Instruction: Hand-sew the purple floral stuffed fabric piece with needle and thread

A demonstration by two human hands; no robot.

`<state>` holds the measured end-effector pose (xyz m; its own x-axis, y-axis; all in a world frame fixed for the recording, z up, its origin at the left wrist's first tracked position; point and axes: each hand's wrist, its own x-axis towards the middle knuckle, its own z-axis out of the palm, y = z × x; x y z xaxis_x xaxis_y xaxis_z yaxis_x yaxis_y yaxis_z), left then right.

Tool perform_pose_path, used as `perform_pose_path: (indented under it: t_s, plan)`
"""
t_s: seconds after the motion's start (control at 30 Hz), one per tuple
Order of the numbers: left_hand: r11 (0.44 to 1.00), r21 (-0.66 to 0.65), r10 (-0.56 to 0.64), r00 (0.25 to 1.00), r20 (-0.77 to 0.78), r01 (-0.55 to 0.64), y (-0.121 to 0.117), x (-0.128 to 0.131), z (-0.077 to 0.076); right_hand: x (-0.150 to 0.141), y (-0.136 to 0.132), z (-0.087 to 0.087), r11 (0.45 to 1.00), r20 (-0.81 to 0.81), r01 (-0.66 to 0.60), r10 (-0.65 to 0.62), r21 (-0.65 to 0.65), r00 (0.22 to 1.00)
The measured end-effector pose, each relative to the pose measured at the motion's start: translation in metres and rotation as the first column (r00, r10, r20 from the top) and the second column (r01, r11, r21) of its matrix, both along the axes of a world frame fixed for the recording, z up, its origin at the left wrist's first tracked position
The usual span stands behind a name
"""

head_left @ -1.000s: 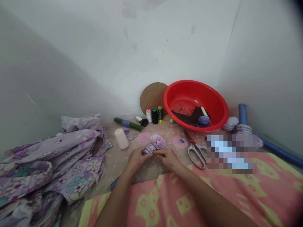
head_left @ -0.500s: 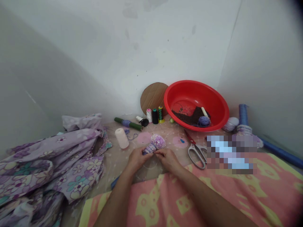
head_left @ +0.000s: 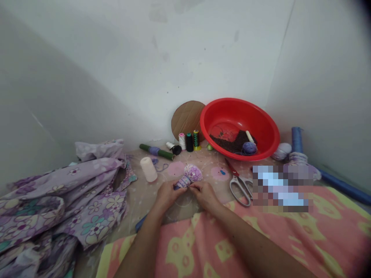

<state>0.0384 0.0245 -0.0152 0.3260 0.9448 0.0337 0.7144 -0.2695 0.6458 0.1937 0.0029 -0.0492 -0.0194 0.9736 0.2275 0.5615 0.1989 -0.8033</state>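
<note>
In the middle of the head view is a floral purple-and-white cloth bundle with a rounded head and a neck wound with purple cord. My left hand is closed around the bundle's wrapped lower end, where a bit of dark blue shows. Right beside that neck, my right hand has thumb and fingers pinched together. What sits in that pinch is too small to make out. To the left of my hands stands a tilted white cone of thread. Scissors with grey handles lie to the right.
A red basin holding a purple yarn ball leans at the back. Thread spools and a green tube are near the wall. Floral fabric is heaped left; a pink-and-yellow cloth covers the front. One patch at right is blurred out.
</note>
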Motion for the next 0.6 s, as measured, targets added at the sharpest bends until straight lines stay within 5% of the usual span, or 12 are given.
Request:
perform_pose_path:
  t_s: [0.6]
  plan:
    - [1.000,0.002,-0.017,1.000,0.017,0.017,0.0021,-0.0010,-0.0045,-0.0063,0.0032,-0.0058,1.000,-0.121,0.018,-0.015,0.023,0.993]
